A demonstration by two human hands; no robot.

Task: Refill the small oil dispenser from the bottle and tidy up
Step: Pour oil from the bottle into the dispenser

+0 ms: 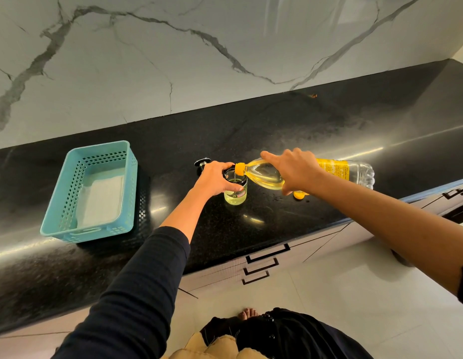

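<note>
At the counter (277, 130), left grip (215, 178) clasps clear dispenser (235, 196); right grip (295, 169) holds tilted yellow-necked bottle (264, 174).

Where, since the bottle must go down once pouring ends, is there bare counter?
Bare counter lies behind the bottle up to the marble wall, and between the blue basket and the left hand. Crowded around the oil dispenser: a black lid just behind the left hand, the yellow cap under the right hand.
</note>
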